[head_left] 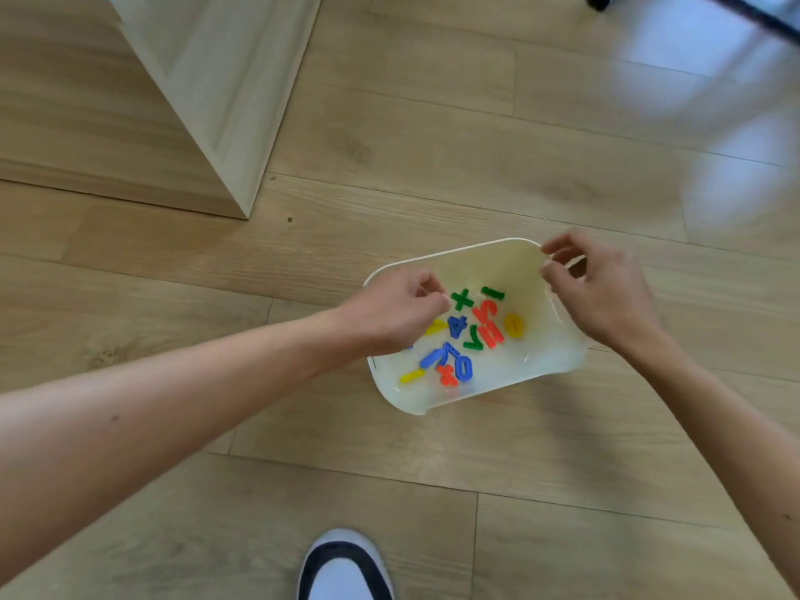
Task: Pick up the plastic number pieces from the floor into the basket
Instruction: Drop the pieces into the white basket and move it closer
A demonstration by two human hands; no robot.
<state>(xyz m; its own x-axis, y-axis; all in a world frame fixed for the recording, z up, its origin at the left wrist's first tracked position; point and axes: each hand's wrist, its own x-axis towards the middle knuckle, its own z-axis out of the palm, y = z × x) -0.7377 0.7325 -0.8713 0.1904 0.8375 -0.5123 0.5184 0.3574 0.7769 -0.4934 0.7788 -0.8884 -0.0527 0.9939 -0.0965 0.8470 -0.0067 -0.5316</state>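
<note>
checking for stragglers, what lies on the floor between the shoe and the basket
Nothing: in the head view the wood floor is bare between the shoe and the basket; the number pieces visible all lie inside it.

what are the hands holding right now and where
Right hand pinches the basket at its far right rim. Left hand is curled over the basket's left side; whether it holds anything cannot be told.

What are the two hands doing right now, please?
Left hand: fingers curled over the basket; holding anything cannot be told.
Right hand: fingers pinched at the basket's far rim.
</note>
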